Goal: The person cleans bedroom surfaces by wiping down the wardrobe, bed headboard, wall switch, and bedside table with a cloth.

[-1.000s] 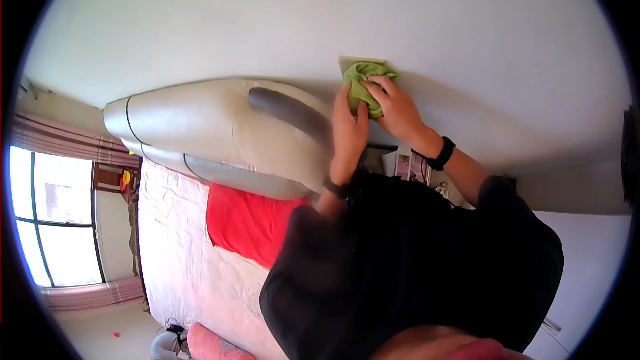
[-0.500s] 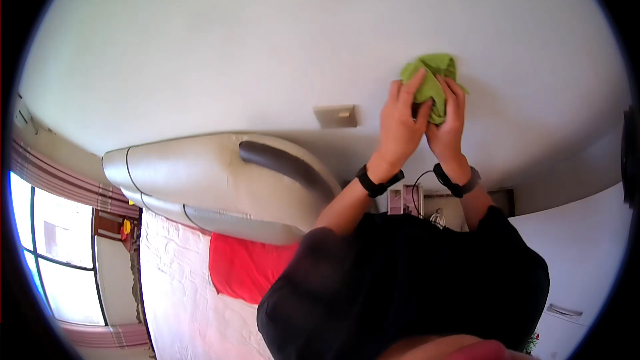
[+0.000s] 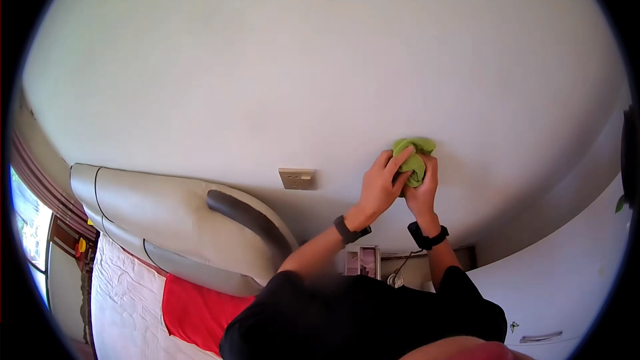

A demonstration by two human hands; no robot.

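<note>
A bunched green cloth [image 3: 415, 168] is between my two hands, at the white wall [image 3: 300, 60]. My left hand [image 3: 381, 185] grips its left side, with bent fingers over the folds. On the other side my right hand [image 3: 425, 190] is closed round the right edge, its fingers partly hidden behind the cloth. Both wrists wear black bands. To the left of my hands, a wall socket plate [image 3: 297, 179] is fixed to the wall.
A padded beige headboard [image 3: 160, 207] with a dark curved strip stands along the wall at left. Beside it lies a bed with a white sheet [image 3: 123, 293] and a red cloth [image 3: 200, 310]. A white cabinet [image 3: 560, 280] stands at right; a small pink-and-white shelf box [image 3: 362, 261] is below my arms.
The view has tilted upward, so wall, socket and headboard appear lower. Against the socket, my hands and the green cloth have shifted slightly down and right. The cloth looks more bunched.
</note>
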